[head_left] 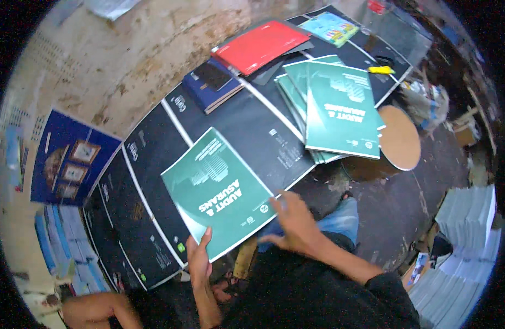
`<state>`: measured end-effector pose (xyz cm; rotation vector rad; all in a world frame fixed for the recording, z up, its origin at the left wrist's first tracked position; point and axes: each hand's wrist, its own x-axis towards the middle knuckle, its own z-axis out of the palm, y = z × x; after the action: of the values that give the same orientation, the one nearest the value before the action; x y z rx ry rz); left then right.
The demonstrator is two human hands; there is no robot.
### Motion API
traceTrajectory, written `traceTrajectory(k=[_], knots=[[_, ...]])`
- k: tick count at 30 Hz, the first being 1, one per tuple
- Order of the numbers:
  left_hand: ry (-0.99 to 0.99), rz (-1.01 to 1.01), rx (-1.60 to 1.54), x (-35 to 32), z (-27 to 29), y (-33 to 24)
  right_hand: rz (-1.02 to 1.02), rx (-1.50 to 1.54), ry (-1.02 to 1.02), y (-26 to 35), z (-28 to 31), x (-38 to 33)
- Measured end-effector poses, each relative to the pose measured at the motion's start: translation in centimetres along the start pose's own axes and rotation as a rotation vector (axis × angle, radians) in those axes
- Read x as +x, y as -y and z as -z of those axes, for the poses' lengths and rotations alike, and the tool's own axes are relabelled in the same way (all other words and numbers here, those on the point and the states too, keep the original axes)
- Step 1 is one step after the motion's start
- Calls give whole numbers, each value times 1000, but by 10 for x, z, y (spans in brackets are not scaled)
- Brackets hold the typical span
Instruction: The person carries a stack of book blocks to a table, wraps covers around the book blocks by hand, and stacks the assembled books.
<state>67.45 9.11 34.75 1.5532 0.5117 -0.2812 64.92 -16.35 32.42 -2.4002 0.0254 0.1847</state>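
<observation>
A green softcover book lies upside down to me on the near side of the black table. My left hand grips its near edge, with the thumb on the cover and the fingers underneath. At the book's right corner is my right hand, fingers spread and slightly blurred, the index finger by the edge. Further right, a loose pile of matching green books sits fanned out, its near end overhanging the table edge.
Red folders, a blue notebook with a dark phone and a colourful booklet line the far side. A yellow cutter lies far right. Beyond the edge stand a round stool and paper stacks. Someone's bare limb shows lower left.
</observation>
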Motion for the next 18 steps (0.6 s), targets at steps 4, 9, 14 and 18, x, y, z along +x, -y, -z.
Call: traceTrajectory(k=[4,9,14,18], knots=[[77,-226,218,-24,-40,-47,342,-189,-156,12,-21,9],[498,-599,204,-19,-60,-37,315,237,-380,-16,-27,31],[116,-817,1316,32,-72,54,-58,595,-692,-48,-34,51],[127,-875,1340,29,-73,50,-208,760,-707,-44,-24,58]])
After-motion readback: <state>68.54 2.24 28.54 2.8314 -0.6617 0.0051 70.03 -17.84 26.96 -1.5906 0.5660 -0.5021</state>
